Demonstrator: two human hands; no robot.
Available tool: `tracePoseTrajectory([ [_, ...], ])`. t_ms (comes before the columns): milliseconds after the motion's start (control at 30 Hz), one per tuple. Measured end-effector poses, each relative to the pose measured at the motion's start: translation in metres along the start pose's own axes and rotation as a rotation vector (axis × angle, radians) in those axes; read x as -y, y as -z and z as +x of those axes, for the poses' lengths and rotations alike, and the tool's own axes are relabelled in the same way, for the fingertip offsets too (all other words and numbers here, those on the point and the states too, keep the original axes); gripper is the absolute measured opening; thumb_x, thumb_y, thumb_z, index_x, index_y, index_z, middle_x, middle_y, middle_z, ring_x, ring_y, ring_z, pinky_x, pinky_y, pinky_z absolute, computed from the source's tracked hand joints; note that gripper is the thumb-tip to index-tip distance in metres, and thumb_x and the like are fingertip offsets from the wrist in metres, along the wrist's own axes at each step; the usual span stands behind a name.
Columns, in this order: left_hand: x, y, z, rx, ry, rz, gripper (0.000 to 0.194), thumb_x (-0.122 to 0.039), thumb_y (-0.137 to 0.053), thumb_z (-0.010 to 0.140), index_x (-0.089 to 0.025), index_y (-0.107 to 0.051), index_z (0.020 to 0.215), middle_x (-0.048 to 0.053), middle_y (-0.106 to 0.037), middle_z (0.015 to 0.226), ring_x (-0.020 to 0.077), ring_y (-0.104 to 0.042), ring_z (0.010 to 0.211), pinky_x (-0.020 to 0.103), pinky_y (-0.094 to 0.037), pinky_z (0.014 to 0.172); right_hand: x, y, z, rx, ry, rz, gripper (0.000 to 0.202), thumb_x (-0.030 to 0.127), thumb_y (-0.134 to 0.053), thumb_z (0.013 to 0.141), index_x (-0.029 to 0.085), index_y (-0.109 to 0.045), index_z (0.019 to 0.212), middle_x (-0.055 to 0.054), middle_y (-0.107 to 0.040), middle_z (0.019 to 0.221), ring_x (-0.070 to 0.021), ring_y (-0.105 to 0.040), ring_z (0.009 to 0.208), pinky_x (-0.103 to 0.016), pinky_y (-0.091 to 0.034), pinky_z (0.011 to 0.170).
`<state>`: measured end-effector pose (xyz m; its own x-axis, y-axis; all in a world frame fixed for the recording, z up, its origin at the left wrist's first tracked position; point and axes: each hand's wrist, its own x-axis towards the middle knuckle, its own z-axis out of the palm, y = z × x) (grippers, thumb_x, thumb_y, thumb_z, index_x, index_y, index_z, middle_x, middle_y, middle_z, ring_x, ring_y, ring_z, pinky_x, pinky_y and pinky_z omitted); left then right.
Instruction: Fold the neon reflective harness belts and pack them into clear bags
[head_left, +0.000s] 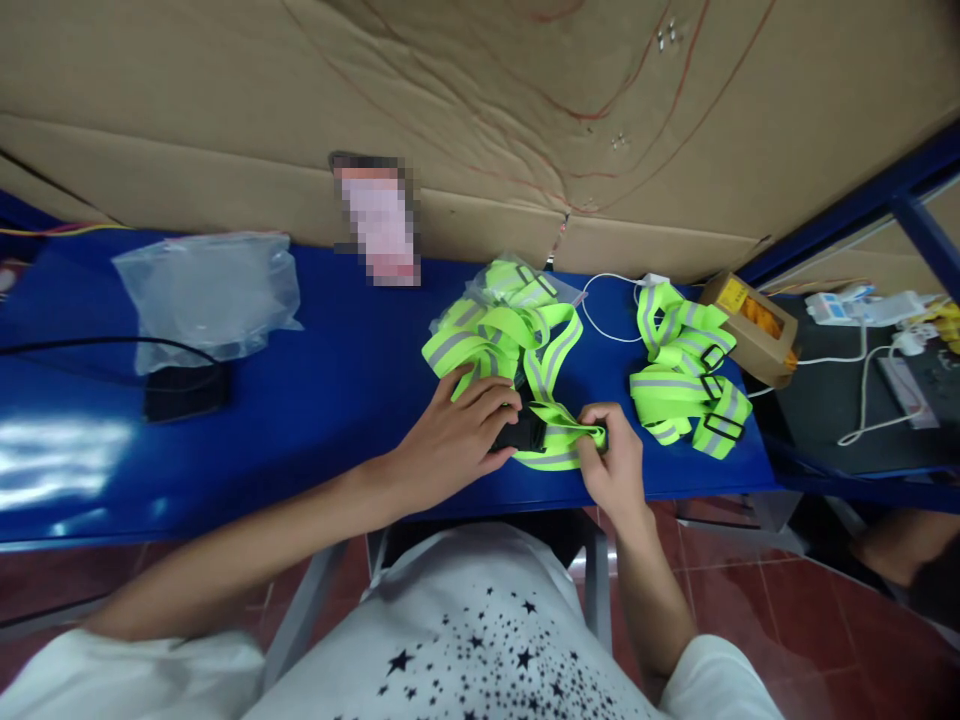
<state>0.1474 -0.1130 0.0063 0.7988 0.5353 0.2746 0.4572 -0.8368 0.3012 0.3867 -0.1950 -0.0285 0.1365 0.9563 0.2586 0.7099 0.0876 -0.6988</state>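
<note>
Yellow-green reflective straps [480, 335] lie in a loose heap on the blue table, partly over clear plastic. My left hand [469, 425] is closed around a black buckle [528, 430] at the near side of the heap. Just right of it, my right hand [613, 455] pinches a folded length of the yellow-green strap [561, 440] that runs from the buckle. The part of the buckle under my left fingers is hidden.
More strap bundles [686, 375] with black sliders lie to the right, beside an open cardboard box [754, 325]. At the left are a clear plastic bag [214, 295] and a black item [186, 392]. A phone [382, 222] leans on the cardboard wall. A white cable [600, 325] loops behind.
</note>
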Motion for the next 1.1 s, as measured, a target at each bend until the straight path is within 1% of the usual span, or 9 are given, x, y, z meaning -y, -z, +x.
tracePoseTrajectory([
  [200, 0.006, -0.008, 0.001, 0.023, 0.110, 0.102, 0.022, -0.026, -0.072, 0.091, -0.014, -0.066, 0.108, 0.009, -0.069, 0.122, 0.0285, -0.062, 0.118, 0.046, -0.045, 0.095, 0.018, 0.002, 0.007, 0.283, 0.111, -0.362, 0.030, 0.014, -0.055, 0.089, 0.020, -0.053, 0.118, -0.013, -0.060, 0.120, -0.0330, -0.058, 0.112, -0.053, -0.048, 0.094],
  [300, 0.000, -0.004, 0.000, 0.014, 0.062, 0.184, 0.023, -0.025, -0.070, 0.093, -0.013, -0.066, 0.112, 0.011, -0.070, 0.124, 0.0293, -0.062, 0.119, 0.043, -0.047, 0.088, 0.034, 0.005, 0.009, 0.345, 0.213, -0.302, 0.069, 0.041, -0.069, 0.092, 0.022, -0.036, 0.149, -0.018, -0.040, 0.155, -0.0385, -0.038, 0.144, -0.060, -0.038, 0.114],
  [367, -0.006, 0.002, -0.001, -0.008, 0.005, 0.224, 0.023, -0.023, -0.067, 0.095, -0.012, -0.066, 0.116, 0.012, -0.070, 0.125, 0.0295, -0.061, 0.122, 0.045, -0.047, 0.093, 0.041, 0.008, 0.015, 0.386, 0.257, -0.277, 0.079, 0.047, -0.068, 0.093, 0.026, -0.027, 0.157, -0.016, -0.037, 0.160, -0.0369, -0.034, 0.149, -0.061, -0.032, 0.120],
  [500, -0.014, 0.015, -0.004, -0.084, -0.101, 0.275, 0.020, -0.021, -0.058, 0.100, -0.012, -0.067, 0.115, 0.011, -0.071, 0.123, 0.0279, -0.059, 0.126, 0.054, -0.037, 0.113, 0.043, 0.020, 0.030, 0.569, 0.210, -0.057, 0.074, 0.046, -0.070, 0.092, 0.029, -0.033, 0.154, -0.012, -0.052, 0.149, -0.0311, -0.050, 0.138, -0.052, -0.045, 0.113],
  [600, -0.016, 0.025, -0.007, -0.131, -0.185, 0.336, 0.020, -0.017, -0.056, 0.101, -0.013, -0.070, 0.114, 0.009, -0.072, 0.122, 0.0261, -0.061, 0.122, 0.053, -0.040, 0.111, 0.042, 0.031, 0.039, 0.648, 0.159, 0.198, 0.077, 0.056, -0.076, 0.085, 0.027, -0.042, 0.147, -0.011, -0.055, 0.145, -0.0284, -0.057, 0.132, -0.044, -0.048, 0.110],
  [733, -0.019, 0.036, -0.006, -0.181, -0.333, 0.411, 0.021, -0.014, -0.057, 0.099, -0.014, -0.072, 0.113, 0.007, -0.072, 0.124, 0.0255, -0.063, 0.119, 0.048, -0.049, 0.097, 0.049, 0.039, 0.046, 0.653, 0.042, 0.212, 0.033, 0.047, -0.065, 0.096, 0.026, -0.063, 0.121, -0.003, -0.071, 0.112, -0.0205, -0.067, 0.100, -0.035, -0.052, 0.092],
  [833, -0.017, 0.043, -0.001, -0.202, -0.366, 0.427, 0.021, -0.014, -0.058, 0.098, -0.014, -0.071, 0.115, 0.006, -0.071, 0.126, 0.0246, -0.064, 0.119, 0.045, -0.051, 0.094, 0.052, 0.043, 0.050, 0.687, -0.004, 0.177, 0.020, 0.040, -0.065, 0.096, 0.024, -0.067, 0.107, 0.000, -0.070, 0.093, -0.0173, -0.063, 0.084, -0.031, -0.050, 0.077],
  [967, -0.005, 0.058, 0.003, -0.263, -0.274, 0.461, 0.017, -0.016, -0.064, 0.096, -0.016, -0.067, 0.112, 0.008, -0.069, 0.131, 0.0244, -0.066, 0.118, 0.044, -0.052, 0.098, 0.034, 0.053, 0.057, 0.568, -0.086, 0.287, 0.014, 0.031, -0.071, 0.090, 0.024, -0.066, 0.100, 0.000, -0.068, 0.098, -0.0174, -0.062, 0.091, -0.029, -0.048, 0.081],
  [1100, 0.028, 0.086, -0.005, -0.552, 0.112, 0.173, 0.031, -0.032, -0.071, 0.093, -0.018, -0.057, 0.117, 0.013, -0.063, 0.140, 0.0285, -0.062, 0.127, 0.051, -0.051, 0.106, 0.000, 0.077, 0.060, 0.121, -0.302, 0.662, 0.021, 0.025, -0.082, 0.072, 0.023, -0.064, 0.082, 0.004, -0.064, 0.084, -0.0144, -0.061, 0.084, -0.024, -0.047, 0.075],
])
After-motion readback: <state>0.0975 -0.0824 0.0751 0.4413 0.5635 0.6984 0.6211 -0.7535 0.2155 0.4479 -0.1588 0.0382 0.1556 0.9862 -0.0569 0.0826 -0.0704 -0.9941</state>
